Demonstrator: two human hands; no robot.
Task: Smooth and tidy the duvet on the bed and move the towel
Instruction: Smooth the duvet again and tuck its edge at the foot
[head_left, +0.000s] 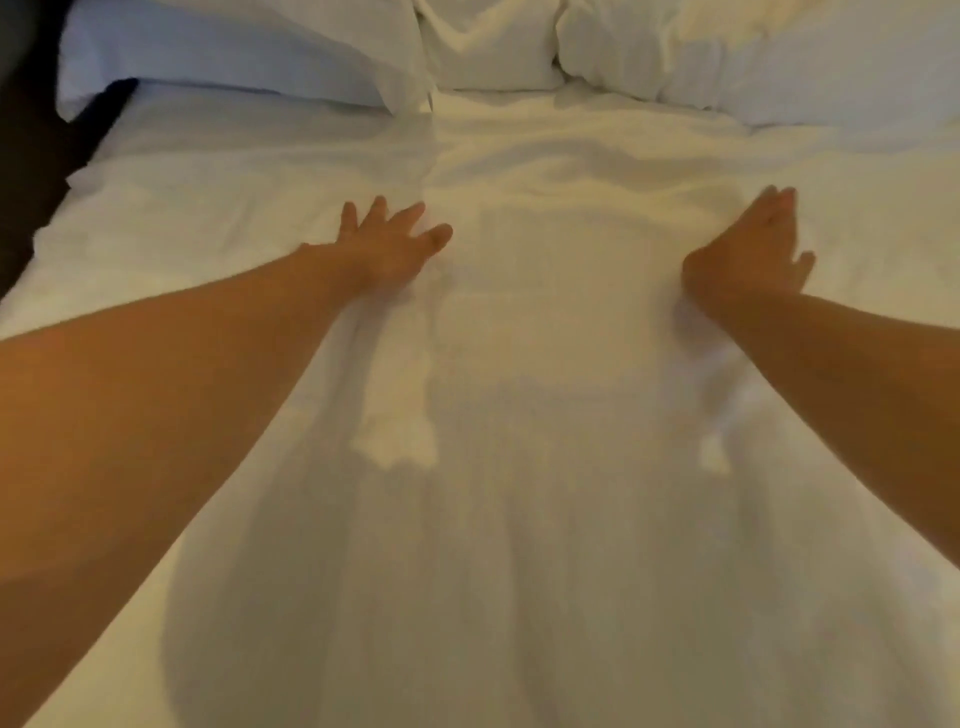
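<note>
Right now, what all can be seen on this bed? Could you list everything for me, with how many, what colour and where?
duvet: one, white, spread over the bed from the near edge up toward the pillows, with wrinkles across its far part.
pillows: at least three, white, in a row at the far end of the bed; one at the left, one in the middle, one at the right.
dark strip: one, black, along the bed's left edge; too dim to tell what it is.
towel: none that I can tell apart from the white bedding.
left hand: one, fingers spread, lying flat on the duvet left of centre.
right hand: one, fingers straight, pressing on the duvet right of centre.
</note>
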